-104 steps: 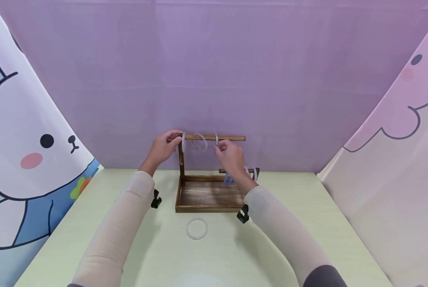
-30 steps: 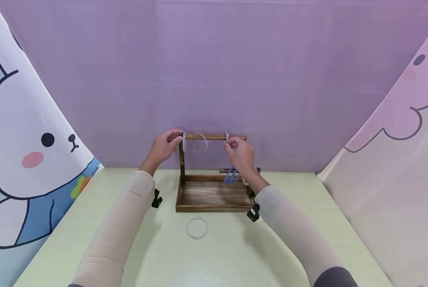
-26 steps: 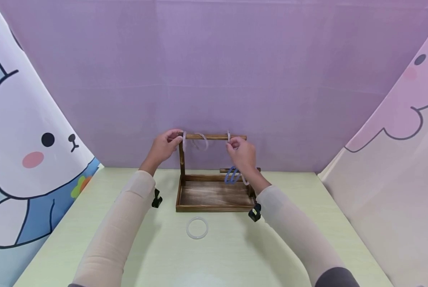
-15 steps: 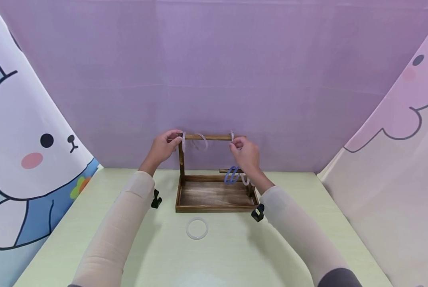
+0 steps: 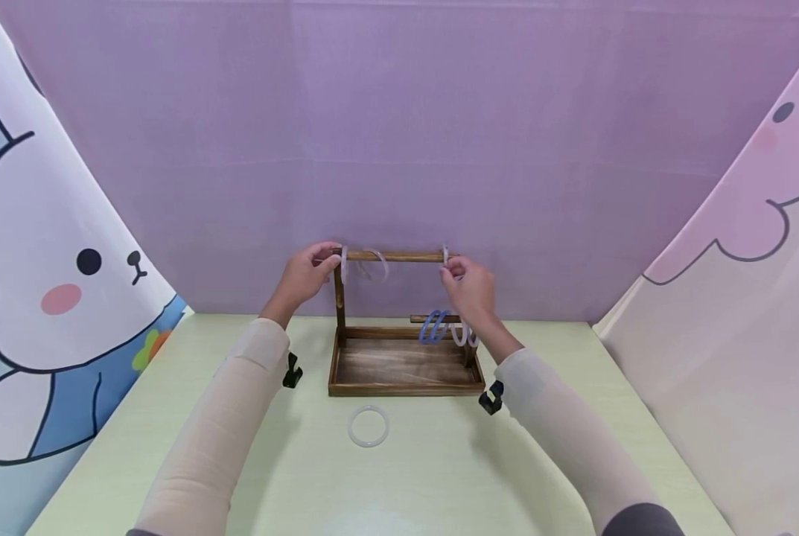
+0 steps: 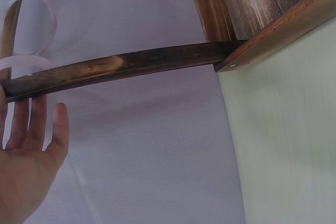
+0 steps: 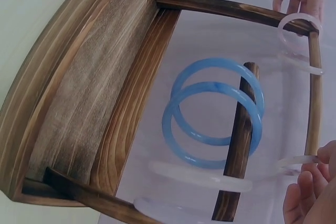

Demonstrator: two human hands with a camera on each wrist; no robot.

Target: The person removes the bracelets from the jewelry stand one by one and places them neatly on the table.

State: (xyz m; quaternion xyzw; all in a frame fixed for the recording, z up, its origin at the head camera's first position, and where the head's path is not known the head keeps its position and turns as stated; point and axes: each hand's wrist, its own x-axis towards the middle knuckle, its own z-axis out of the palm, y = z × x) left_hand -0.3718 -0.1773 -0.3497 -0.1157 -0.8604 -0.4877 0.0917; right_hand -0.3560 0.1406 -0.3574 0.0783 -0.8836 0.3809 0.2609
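Observation:
My left hand [image 5: 303, 277] grips the top of the upright post of a dark wooden bangle stand [image 5: 339, 294]; in the left wrist view its fingers [image 6: 37, 121] pass behind the wood. With thumb and fingertips my right hand [image 5: 471, 289] pinches a whitish bangle [image 5: 445, 254]. That bangle encircles the upper rod [image 5: 406, 257] close to its free right end, as the right wrist view also shows. Two pale pinkish bangles [image 7: 298, 31] hang on the same rod nearer the post. Two blue bangles [image 7: 218, 87] and two whitish ones [image 7: 199, 176] hang on the lower rod [image 7: 241, 129].
A translucent white bangle [image 5: 368, 426] lies flat on the pale green table [image 5: 399, 476] in front of the stand's tray [image 5: 402, 389]. A purple cloth [image 5: 399, 134] rises right behind the stand. Cartoon-printed cloths [image 5: 71, 223] flank the table.
My right hand has slid the pinched bangle rightward along the upper rod, from its middle to near the free end. The left hand stays at the post.

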